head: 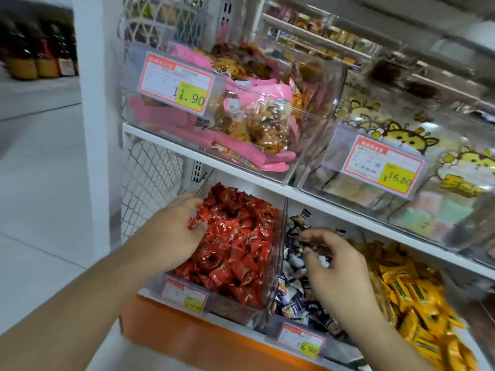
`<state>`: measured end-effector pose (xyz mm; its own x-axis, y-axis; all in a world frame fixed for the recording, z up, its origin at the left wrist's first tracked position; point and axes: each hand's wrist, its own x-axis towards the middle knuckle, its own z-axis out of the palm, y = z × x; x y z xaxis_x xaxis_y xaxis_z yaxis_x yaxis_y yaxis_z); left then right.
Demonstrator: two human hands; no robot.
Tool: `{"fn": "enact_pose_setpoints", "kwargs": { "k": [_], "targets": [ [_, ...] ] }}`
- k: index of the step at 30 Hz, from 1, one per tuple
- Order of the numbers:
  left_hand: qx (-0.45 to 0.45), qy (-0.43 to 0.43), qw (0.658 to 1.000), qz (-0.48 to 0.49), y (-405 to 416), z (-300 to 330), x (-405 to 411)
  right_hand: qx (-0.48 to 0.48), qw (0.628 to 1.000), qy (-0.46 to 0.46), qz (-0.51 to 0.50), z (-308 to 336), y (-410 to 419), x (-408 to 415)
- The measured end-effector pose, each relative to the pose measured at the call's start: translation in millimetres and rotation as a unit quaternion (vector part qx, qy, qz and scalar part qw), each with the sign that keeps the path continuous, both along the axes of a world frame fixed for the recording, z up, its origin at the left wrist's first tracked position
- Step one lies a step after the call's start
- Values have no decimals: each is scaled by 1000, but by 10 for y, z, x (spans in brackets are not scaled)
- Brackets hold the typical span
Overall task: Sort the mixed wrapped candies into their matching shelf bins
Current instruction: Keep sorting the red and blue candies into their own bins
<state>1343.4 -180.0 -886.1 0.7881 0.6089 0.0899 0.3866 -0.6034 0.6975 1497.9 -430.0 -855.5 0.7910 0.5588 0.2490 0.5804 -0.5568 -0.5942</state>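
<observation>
Your left hand [178, 226] curls into the red foil-wrapped candies [235, 245] in the clear plastic bin [270, 298]; your right hand [332, 261] pinches a dark blue-and-white wrapped candy [305, 241] over its matching pile. The slick wrappers could slip from your fingers, and a piece falling across the divider would mix the bins again.

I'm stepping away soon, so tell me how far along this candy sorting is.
Mostly done, by the look of it: the red candies fill their clear bin with no odd colours visible, and the yellow candies look uniform too. In hand: the left hand holds red candies at that bin; the right hand's grip pinches a dark-wrapped candy over the blue-and-white candies. Left: dropping these, then checking for strays.
</observation>
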Motion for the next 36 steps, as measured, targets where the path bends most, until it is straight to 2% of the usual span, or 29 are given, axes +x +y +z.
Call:
{"fn": "enact_pose_setpoints", "kwargs": {
  "k": [5,10,14,25,28,33,36],
  "targets": [
    [3,-4,1000,-1,6,3,1,-69,988,-55,126,35,820,-139],
    [8,-15,1000,8,42,-7,15,-158,960,-37,230,-182,1631,10],
    [7,-18,1000,9,49,-24,30,-233,955,-2,184,-257,1853,269],
    [-6,-24,1000,-2,59,-43,28,-264,957,-50,111,-269,1787,437],
    [3,-26,1000,-4,55,-41,17,-260,955,-75,121,-257,1757,389],
    [9,-28,1000,-3,58,-52,35,-197,958,-81,193,-303,1861,321],
    [6,-29,1000,-1,63,-61,48,-224,954,-79,181,-390,1946,335]
  ]
}}
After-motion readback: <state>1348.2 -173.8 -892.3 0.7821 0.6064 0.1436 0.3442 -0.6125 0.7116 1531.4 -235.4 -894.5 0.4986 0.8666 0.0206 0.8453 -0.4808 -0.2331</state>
